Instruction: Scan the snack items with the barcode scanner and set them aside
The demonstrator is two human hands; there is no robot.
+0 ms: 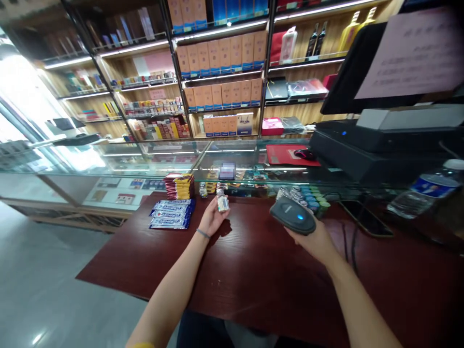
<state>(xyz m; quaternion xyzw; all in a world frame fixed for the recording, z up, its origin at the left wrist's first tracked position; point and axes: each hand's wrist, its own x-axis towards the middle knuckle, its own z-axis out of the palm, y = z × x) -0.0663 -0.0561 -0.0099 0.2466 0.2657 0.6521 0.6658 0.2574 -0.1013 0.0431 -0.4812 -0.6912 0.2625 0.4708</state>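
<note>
My left hand (211, 218) is closed around a small clear bottle with a pale label (222, 201), held above the dark red-brown table (235, 270). To the right, my right hand (319, 239) grips a black barcode scanner (292, 215) with a blue light glowing on top. The scanner's front end points toward the bottle; its handle is hidden by the hand. Another small bottle (203, 189) stands just beyond my left hand. Several more little bottles (295, 193) are grouped behind the scanner, beside a group of green-topped items (319, 199).
Blue-and-white packets (172, 214) and a stack of red and yellow packets (180, 186) lie at left. A glass display counter (159, 162) runs behind. At right are a phone (366, 218), a water bottle (422, 193), black cables (348, 246) and a monitor (348, 67).
</note>
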